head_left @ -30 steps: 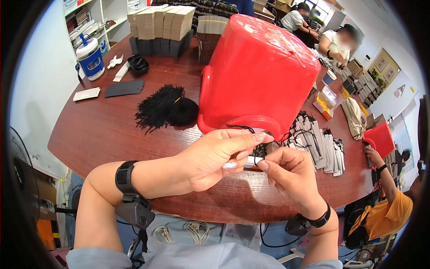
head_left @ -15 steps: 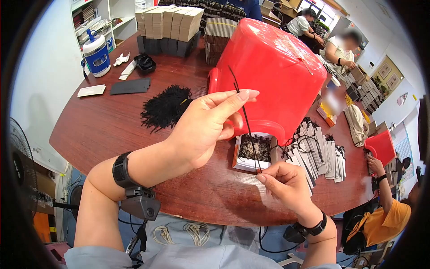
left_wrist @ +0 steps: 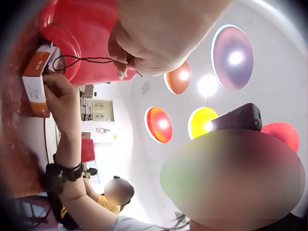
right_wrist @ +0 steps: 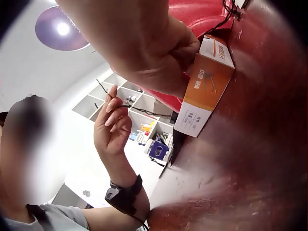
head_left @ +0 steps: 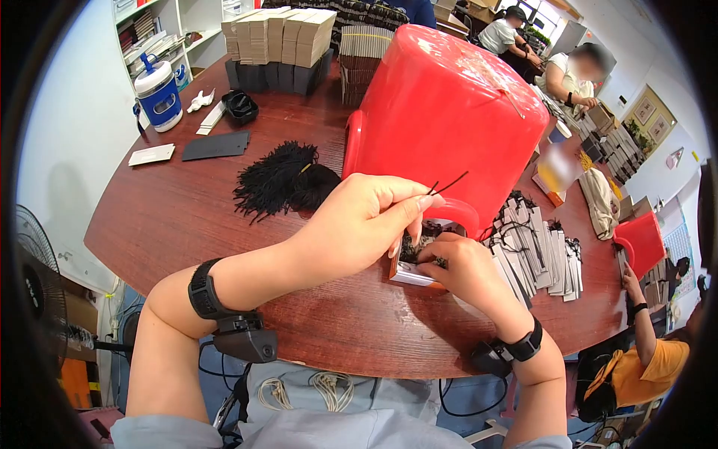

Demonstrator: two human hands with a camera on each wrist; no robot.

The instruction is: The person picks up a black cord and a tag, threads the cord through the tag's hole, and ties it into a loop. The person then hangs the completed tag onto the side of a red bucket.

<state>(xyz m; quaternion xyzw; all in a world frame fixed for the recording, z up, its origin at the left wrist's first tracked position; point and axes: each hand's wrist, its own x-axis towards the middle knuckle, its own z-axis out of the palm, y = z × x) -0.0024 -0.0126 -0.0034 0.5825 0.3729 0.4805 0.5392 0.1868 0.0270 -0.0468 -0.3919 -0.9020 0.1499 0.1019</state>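
Observation:
My left hand pinches a thin black cord between thumb and forefinger. Its ends stick up past the fingertips. In the left wrist view the doubled cord hangs from that hand and widens into a loop near the box. Bent fingers of my right hand reach into the open top of a small orange and white box, which holds many small dark and pale bits. The box wall hides the right fingertips in the right wrist view, so I cannot tell whether they grip anything.
A large upturned red bin stands just behind the box. To its left lies a bundle of black cords. Pale strips with black cords are heaped at the right. A blue and white jug stands at the far left.
The right hand has let go of the cord's lower end and moved into the box. The left hand, still pinching the cord, has come down and right toward the box.

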